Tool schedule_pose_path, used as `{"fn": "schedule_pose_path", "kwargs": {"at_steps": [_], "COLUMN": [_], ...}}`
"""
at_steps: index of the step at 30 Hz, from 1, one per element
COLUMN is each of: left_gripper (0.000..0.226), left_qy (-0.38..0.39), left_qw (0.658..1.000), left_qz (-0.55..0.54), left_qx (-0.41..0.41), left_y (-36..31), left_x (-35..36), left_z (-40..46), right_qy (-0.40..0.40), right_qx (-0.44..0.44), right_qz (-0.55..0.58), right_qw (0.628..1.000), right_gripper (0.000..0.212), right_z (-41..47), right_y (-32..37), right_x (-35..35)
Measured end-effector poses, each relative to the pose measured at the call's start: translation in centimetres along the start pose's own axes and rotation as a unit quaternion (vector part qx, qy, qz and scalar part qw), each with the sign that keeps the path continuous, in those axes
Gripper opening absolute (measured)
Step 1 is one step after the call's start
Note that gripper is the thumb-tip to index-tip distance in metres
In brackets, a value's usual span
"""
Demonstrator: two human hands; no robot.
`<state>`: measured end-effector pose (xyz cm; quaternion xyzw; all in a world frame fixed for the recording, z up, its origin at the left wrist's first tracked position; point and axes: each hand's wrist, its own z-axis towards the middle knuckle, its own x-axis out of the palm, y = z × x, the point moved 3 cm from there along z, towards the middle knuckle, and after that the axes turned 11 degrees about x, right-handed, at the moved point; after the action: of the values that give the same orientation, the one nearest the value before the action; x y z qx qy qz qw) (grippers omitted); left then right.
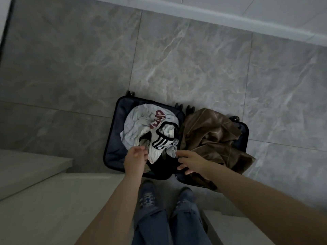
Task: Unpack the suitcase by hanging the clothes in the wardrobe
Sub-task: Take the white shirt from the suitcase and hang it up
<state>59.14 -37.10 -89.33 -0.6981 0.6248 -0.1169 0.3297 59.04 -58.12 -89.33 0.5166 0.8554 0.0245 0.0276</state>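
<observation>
Just beyond both hands' fingers (141, 149), clothes (155, 131), open suitcase (113, 131)

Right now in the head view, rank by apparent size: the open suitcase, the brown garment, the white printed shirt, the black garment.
1. open suitcase
2. brown garment, though it is crumpled
3. white printed shirt, somewhat smaller
4. black garment, partly hidden, so unsure

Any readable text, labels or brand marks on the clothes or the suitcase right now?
Dark red letters on the white shirt: folded and crumpled, not readable.
Neck tag inside the black-trimmed garment: too small to read.
Open suitcase and brown garment: no text visible.
</observation>
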Motion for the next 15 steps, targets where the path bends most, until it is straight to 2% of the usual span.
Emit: {"fn": "schedule_pose_path", "kwargs": {"at_steps": [4,7,10,12,15], "left_gripper": [0.018,0.019,0.022,0.022,0.019], "left_qy": [0.002,-0.03,-0.066,-0.068,-0.067], "left_qw": [1.0,0.998,0.995,0.993,0.991], "left_qz": [-0.021,-0.052,-0.071,-0.092,-0.104], "left_qx": [0.017,0.02,-0.004,-0.032,-0.047], "left_y": [2.9,5.5,9.2,11.3,13.1], "left_x": [0.2,-0.2,-0.1,0.5,0.9], "left_z": [3.2,4.8,6.5,7.1,7.0], "right_qy": [-0.034,-0.036,-0.04,-0.045,-0.009], "right_qx": [-0.047,-0.053,-0.045,-0.08,-0.116], "right_qz": [-0.03,-0.032,-0.06,-0.082,-0.042], "right_qw": [0.998,0.997,0.996,0.992,0.992], "right_gripper": [0.05,0.061,0.068,0.076,0.092], "right_z": [6.3,10.7,14.1,16.0,17.8], "right_y": [2.0,2.7,3.4,4.0,4.5], "right_x": [0.3,1.2,2.5,3.3,4.2]}}
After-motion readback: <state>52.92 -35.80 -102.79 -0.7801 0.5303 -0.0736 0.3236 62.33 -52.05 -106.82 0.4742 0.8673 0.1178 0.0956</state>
